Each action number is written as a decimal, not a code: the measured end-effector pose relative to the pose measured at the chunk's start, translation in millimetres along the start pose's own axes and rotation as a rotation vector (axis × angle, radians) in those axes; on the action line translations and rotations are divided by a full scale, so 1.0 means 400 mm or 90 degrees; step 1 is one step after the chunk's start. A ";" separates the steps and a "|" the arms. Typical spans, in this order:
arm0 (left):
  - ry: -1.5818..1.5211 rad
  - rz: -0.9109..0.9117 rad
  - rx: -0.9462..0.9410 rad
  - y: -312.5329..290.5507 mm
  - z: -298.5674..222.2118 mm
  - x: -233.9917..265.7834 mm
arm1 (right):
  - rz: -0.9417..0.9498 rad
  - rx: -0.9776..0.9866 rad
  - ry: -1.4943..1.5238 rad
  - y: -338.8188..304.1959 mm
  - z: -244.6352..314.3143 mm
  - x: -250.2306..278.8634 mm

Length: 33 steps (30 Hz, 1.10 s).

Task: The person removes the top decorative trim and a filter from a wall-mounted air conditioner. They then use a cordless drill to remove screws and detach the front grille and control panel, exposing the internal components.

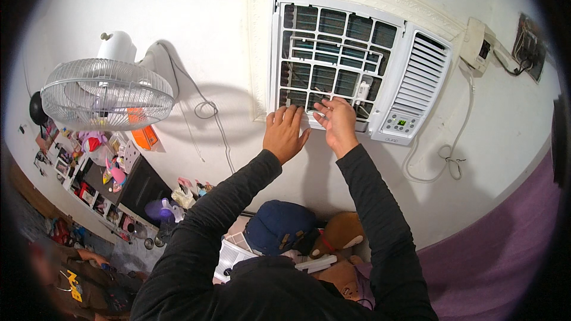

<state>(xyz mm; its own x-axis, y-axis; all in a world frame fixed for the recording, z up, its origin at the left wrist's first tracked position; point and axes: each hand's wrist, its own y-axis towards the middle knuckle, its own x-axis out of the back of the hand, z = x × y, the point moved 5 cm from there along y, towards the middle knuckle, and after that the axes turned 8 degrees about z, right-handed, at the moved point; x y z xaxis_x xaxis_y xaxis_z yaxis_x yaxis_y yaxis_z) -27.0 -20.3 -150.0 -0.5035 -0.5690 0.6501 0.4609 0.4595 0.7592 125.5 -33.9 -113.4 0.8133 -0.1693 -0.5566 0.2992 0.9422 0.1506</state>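
A white window air conditioner is set in the wall. Behind its white open grid, dark metal fins show. My left hand rests against the lower left edge of the unit, fingers stretched upward and thumb out to the side. Close beside it, my right hand is raised to the bottom of the grid with its fingers bent together. A thin reddish piece shows near those fingertips, too small to name; whether they hold it or a grid bar I cannot make out. A small white clip-like part sits at the grid's lower right.
A wall fan juts out at left. Below me lie a white slatted panel, a dark blue bag and a brown plush toy. Purple cloth hangs at right; a person is at lower left. A cord dangles by the outlet box.
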 end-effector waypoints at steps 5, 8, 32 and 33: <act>0.012 -0.010 0.004 -0.001 -0.002 0.006 | 0.010 0.008 -0.004 -0.007 0.005 -0.002; 0.001 -0.005 0.005 -0.001 -0.003 0.005 | 0.007 0.005 -0.009 -0.005 0.003 0.004; 0.008 0.013 0.001 -0.004 0.011 -0.006 | 1.419 0.092 0.188 -0.602 0.428 -0.167; 0.005 0.023 0.000 -0.005 0.009 -0.009 | 1.387 0.120 0.193 -0.615 0.430 -0.178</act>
<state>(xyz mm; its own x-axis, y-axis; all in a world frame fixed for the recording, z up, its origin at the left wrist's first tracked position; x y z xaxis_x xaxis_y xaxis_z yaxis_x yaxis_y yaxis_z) -28.6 -16.6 -153.8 -0.4811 -0.5571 0.6768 0.4791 0.4794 0.7352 79.9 -303.2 29.6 -0.2191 0.8571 0.4663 -0.6571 -0.4829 0.5788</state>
